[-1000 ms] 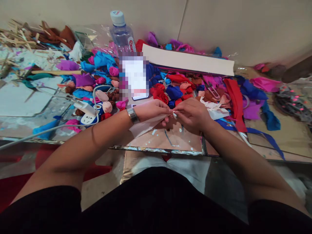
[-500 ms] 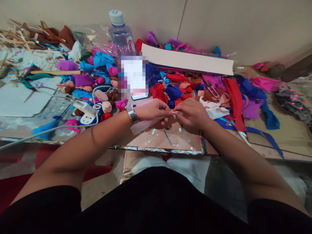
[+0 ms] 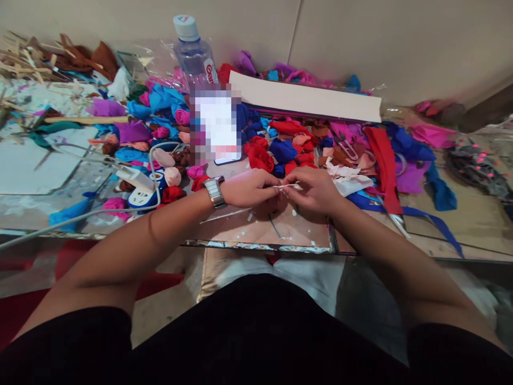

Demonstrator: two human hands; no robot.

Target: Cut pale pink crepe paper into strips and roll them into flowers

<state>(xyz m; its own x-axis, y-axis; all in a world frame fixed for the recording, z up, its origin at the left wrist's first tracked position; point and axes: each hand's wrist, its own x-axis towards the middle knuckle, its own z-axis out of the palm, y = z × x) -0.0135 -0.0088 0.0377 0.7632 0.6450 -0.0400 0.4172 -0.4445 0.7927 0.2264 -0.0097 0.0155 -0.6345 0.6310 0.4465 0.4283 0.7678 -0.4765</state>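
Observation:
My left hand [image 3: 250, 188], with a metal watch [image 3: 215, 192] on its wrist, pinches a pale paper strip [image 3: 226, 215] between thumb and fingers. Close beside it, my right hand [image 3: 310, 188] grips the same strip at its narrow, bunched end. The strip's tail trails left below my left wrist and shows nearly edge-on, as a thin line. My fingertips hide part of the bunched end. Just beyond my hands lie crumpled red paper flowers [image 3: 260, 155] and a blue one [image 3: 282, 151].
A phone [image 3: 228, 159] leans against a bottle [image 3: 195, 56]. Left are a power strip [image 3: 143, 197] with a white cable and green-handled pliers [image 3: 40, 136]. Right are small snips [image 3: 348, 147], pale paper [image 3: 352, 184] and a red strip [image 3: 385, 171]. A long pale board [image 3: 304, 99] lies behind.
The strip's tail has turned from a broad band to a thin edge. My left fingers have shifted at the bunched end. The whole view has moved slightly.

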